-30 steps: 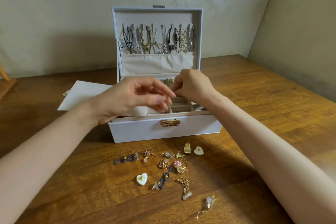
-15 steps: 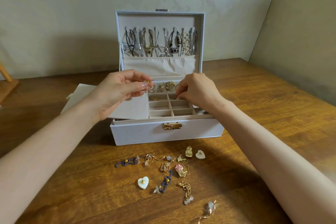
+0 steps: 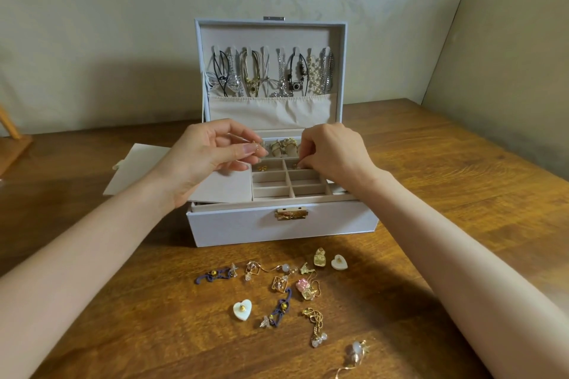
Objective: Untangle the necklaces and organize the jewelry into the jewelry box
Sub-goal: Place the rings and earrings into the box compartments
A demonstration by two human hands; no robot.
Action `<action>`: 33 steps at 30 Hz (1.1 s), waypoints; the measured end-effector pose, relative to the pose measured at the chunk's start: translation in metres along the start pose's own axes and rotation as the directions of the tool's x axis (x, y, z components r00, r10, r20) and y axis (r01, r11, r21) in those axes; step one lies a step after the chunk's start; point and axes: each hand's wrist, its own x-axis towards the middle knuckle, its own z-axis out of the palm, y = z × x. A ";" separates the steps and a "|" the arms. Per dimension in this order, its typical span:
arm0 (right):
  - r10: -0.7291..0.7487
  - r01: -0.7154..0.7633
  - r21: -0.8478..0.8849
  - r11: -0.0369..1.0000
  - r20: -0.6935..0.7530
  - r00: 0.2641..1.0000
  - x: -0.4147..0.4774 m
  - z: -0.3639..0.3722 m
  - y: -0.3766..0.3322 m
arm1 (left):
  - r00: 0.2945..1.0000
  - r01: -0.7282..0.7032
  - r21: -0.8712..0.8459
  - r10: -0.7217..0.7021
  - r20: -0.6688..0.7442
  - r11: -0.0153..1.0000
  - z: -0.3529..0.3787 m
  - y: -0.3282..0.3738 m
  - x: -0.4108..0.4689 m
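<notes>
A pale grey jewelry box (image 3: 246, 226) stands open on the wooden table, with several necklaces (image 3: 271, 75) hanging inside its raised lid. My left hand (image 3: 209, 157) hovers over the box's left side, pinching a small gold earring (image 3: 255, 143) between thumb and fingers. My right hand (image 3: 334, 149) reaches down into a back compartment of the divided tray (image 3: 288, 183), fingertips closed on a small gold piece there. A gold stud (image 3: 262, 168) lies in the neighbouring compartment. Rings (image 3: 284, 146) fill the roll slots behind.
Several loose earrings lie in front of the box: purple chain pieces (image 3: 215, 274), two white hearts (image 3: 242, 309), a pink charm (image 3: 304, 286), gold chains (image 3: 315, 321). A flat white sheet (image 3: 138, 163) lies left of the box. Walls stand behind and to the right.
My left hand drew back to the left from the compartments and lifted, holding the small earring. My right hand lowered its fingertips into the tray.
</notes>
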 end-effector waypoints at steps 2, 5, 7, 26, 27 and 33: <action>0.022 -0.022 0.051 0.998 0.009 1.000 0.000 -0.003 0.004 | 1.000 -0.011 0.033 0.011 -0.014 0.999 0.001 -0.001 0.001; 0.031 -0.036 0.155 0.987 0.038 0.999 0.000 -0.011 0.011 | 0.999 -0.021 0.066 0.023 -0.025 0.998 0.002 -0.003 0.002; 0.001 -0.011 0.192 0.981 0.054 0.999 -0.002 -0.012 0.010 | 0.999 -0.027 0.078 0.029 -0.021 0.997 0.003 -0.004 0.002; 0.005 -0.014 0.132 0.991 0.069 0.998 0.001 0.002 0.007 | 0.993 -0.112 0.717 0.053 0.105 0.688 0.027 0.000 0.046; 0.005 -0.014 0.137 0.990 0.067 0.998 0.001 0.003 0.008 | 0.992 -0.121 0.742 0.060 0.108 0.659 0.029 0.000 0.046; 0.004 -0.015 0.151 0.988 0.074 0.997 0.001 0.002 0.008 | 0.978 -0.203 0.871 0.133 0.159 0.448 0.037 0.003 0.041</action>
